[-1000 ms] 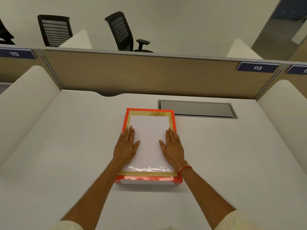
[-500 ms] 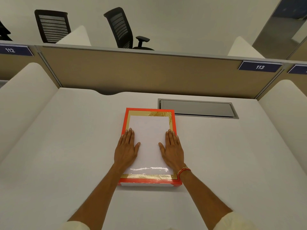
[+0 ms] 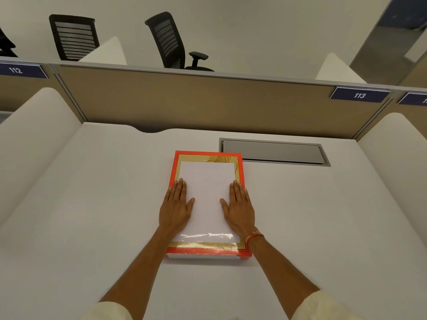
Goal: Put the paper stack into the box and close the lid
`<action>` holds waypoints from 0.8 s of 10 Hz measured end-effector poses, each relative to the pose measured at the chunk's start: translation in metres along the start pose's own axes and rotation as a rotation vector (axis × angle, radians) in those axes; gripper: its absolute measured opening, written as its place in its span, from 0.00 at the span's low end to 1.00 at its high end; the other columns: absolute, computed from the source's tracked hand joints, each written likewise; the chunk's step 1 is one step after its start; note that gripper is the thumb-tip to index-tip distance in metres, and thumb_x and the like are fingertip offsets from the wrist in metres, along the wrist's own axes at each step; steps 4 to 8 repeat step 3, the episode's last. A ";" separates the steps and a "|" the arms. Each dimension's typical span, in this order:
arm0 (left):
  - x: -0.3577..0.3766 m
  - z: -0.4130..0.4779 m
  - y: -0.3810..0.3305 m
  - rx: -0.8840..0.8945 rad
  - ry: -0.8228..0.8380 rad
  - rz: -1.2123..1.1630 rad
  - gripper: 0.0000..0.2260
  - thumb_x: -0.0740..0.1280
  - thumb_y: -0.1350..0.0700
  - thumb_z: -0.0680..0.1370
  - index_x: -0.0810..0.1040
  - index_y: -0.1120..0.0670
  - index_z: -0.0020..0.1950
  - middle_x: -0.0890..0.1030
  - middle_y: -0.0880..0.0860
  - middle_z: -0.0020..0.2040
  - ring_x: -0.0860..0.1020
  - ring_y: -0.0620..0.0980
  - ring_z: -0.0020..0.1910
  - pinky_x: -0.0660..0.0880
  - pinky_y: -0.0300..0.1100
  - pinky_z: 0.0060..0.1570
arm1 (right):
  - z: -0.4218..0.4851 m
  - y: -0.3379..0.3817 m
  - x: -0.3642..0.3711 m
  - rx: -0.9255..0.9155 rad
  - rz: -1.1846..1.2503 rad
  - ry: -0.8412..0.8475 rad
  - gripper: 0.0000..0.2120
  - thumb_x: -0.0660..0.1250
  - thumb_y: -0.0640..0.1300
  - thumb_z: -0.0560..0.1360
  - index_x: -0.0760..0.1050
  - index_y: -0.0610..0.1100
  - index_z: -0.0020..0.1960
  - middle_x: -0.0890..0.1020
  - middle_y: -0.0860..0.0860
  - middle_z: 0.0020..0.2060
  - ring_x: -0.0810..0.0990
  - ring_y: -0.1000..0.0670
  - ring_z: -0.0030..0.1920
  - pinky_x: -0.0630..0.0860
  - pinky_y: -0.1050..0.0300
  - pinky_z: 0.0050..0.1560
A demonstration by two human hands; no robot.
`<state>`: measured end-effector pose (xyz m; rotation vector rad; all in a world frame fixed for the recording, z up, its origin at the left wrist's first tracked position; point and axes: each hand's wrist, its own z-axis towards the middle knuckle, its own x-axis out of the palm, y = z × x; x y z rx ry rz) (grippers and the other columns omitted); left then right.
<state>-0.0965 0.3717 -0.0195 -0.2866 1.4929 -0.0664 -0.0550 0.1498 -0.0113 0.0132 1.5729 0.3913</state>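
A flat box lies in the middle of the white desk. Its lid has an orange-red rim, a gold band and a glossy white centre, and it sits down over the box. A strip of the white base shows under the lid's near edge. My left hand lies palm-down on the lid's left side. My right hand, with a red thread at the wrist, lies palm-down on the right side. Neither hand grips anything. The paper stack is not in sight.
A grey cable hatch is set into the desk just behind and right of the box. A tan partition closes the back. White curved dividers stand at the left and right. Two black chairs stand beyond.
Both hands stay flat on the lid and the box has not moved. Only my view shifts slightly.
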 end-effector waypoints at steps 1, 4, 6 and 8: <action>-0.003 0.000 -0.002 -0.016 -0.005 -0.031 0.35 0.41 0.37 0.79 0.52 0.57 0.80 0.55 0.54 0.80 0.53 0.51 0.79 0.48 0.45 0.77 | -0.001 -0.003 -0.009 0.003 0.025 -0.004 0.40 0.33 0.66 0.75 0.46 0.43 0.79 0.51 0.47 0.79 0.49 0.48 0.79 0.43 0.55 0.77; -0.004 0.000 -0.026 0.007 -0.042 -0.111 0.39 0.35 0.34 0.77 0.51 0.57 0.80 0.52 0.53 0.81 0.51 0.52 0.80 0.45 0.46 0.77 | -0.001 -0.025 -0.032 0.001 0.039 -0.040 0.41 0.32 0.67 0.74 0.43 0.44 0.79 0.50 0.47 0.79 0.46 0.48 0.79 0.39 0.56 0.75; -0.004 0.000 -0.026 0.007 -0.042 -0.111 0.39 0.35 0.34 0.77 0.51 0.57 0.80 0.52 0.53 0.81 0.51 0.52 0.80 0.45 0.46 0.77 | -0.001 -0.025 -0.032 0.001 0.039 -0.040 0.41 0.32 0.67 0.74 0.43 0.44 0.79 0.50 0.47 0.79 0.46 0.48 0.79 0.39 0.56 0.75; -0.004 0.000 -0.026 0.007 -0.042 -0.111 0.39 0.35 0.34 0.77 0.51 0.57 0.80 0.52 0.53 0.81 0.51 0.52 0.80 0.45 0.46 0.77 | -0.001 -0.025 -0.032 0.001 0.039 -0.040 0.41 0.32 0.67 0.74 0.43 0.44 0.79 0.50 0.47 0.79 0.46 0.48 0.79 0.39 0.56 0.75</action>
